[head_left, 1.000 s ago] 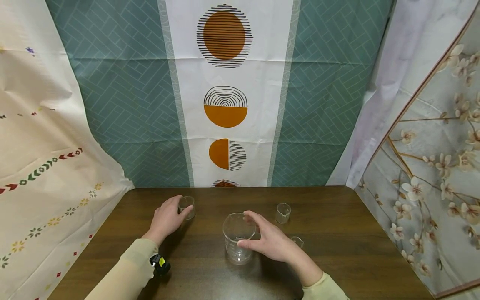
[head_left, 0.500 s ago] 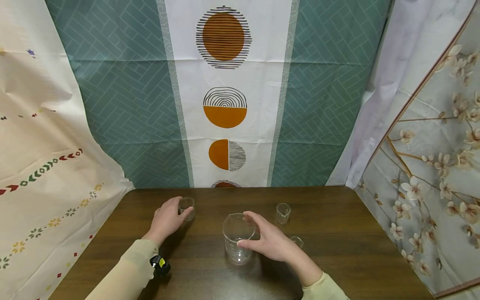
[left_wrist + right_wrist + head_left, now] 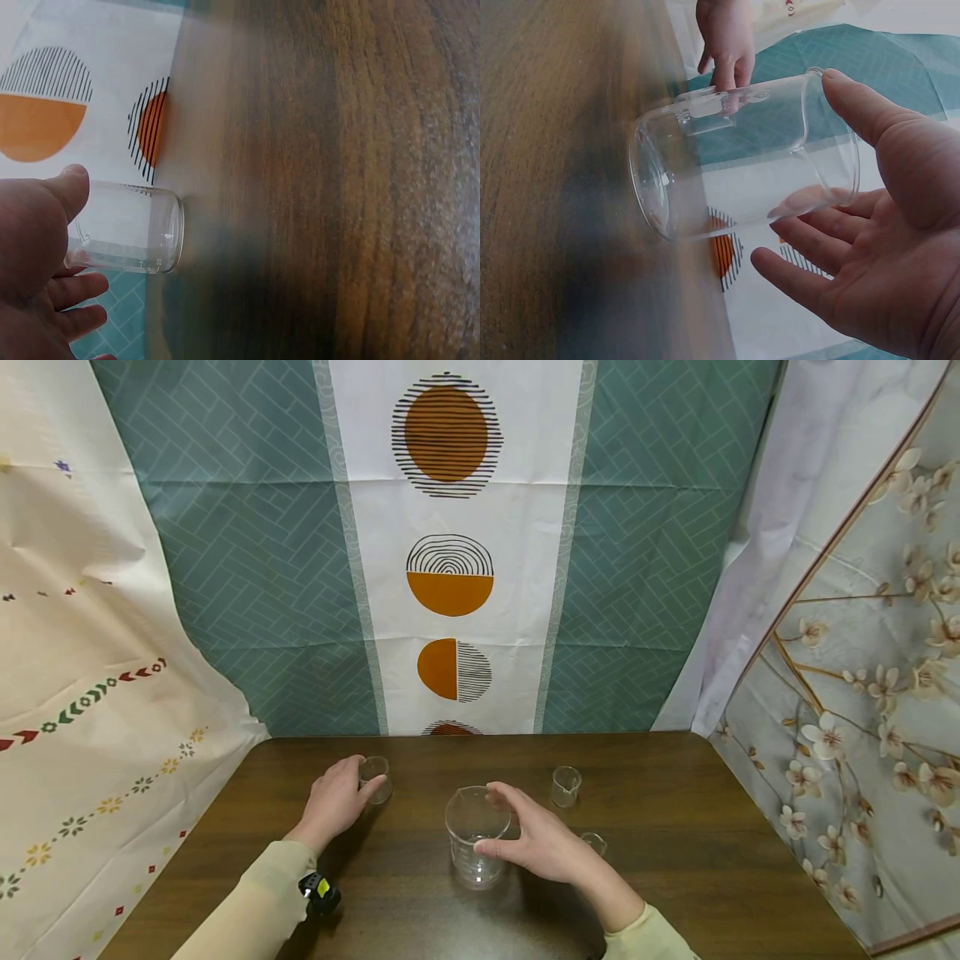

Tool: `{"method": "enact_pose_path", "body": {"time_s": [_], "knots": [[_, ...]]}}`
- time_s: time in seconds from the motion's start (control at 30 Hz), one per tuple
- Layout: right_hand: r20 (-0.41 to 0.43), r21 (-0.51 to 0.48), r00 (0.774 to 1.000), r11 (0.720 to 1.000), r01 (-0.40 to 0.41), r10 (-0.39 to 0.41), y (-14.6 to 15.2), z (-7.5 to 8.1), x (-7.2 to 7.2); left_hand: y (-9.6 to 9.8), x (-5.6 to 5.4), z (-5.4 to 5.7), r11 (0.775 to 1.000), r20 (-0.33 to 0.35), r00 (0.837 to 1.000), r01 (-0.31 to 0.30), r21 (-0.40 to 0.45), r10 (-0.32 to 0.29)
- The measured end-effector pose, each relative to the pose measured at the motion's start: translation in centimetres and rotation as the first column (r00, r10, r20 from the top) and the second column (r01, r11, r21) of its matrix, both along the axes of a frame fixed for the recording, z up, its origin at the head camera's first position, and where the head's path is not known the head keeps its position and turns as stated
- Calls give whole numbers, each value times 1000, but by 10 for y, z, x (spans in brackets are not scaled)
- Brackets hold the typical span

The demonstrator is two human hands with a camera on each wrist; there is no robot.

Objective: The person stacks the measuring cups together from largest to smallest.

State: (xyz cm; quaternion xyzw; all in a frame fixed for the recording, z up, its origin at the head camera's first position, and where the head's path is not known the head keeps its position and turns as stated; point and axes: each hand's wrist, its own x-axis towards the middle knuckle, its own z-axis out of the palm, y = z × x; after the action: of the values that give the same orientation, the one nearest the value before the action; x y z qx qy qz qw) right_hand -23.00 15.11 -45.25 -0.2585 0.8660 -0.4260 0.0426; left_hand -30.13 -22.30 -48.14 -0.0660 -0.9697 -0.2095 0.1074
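Note:
At the back left, my left hand [image 3: 335,797] pinches a small clear glass beaker [image 3: 381,783] near its rim, between thumb and fingers. In the left wrist view this small beaker [image 3: 135,232] has its base at the table surface. My right hand [image 3: 543,839] holds the rim of a larger glass beaker [image 3: 468,852] in the middle of the table. The right wrist view shows the thumb [image 3: 870,112] on one side of the rim and fingers on the other. The large beaker [image 3: 735,169] stands upright and looks empty.
Another small beaker [image 3: 566,787] stands at the back right of the brown wooden table [image 3: 697,860]. A further one [image 3: 595,842] is partly hidden behind my right wrist. Patterned cloths [image 3: 247,568] hang behind and at both sides.
My left hand and the small beaker in it have shifted very slightly toward me. The right hand and the large beaker have stayed put.

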Motion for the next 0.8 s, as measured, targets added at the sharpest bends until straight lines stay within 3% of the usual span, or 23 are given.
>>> {"method": "enact_pose_path", "body": {"time_s": [0.4,0.8], "knots": [[4,0,1000,1000,-3,3,0,0,1,3,4,2,1000,-9,1000,6,-1,-6],[16,-10,1000,1000,-8,8,0,1,1,1,2,-1,1000,-29,1000,8,14,-7]]}}
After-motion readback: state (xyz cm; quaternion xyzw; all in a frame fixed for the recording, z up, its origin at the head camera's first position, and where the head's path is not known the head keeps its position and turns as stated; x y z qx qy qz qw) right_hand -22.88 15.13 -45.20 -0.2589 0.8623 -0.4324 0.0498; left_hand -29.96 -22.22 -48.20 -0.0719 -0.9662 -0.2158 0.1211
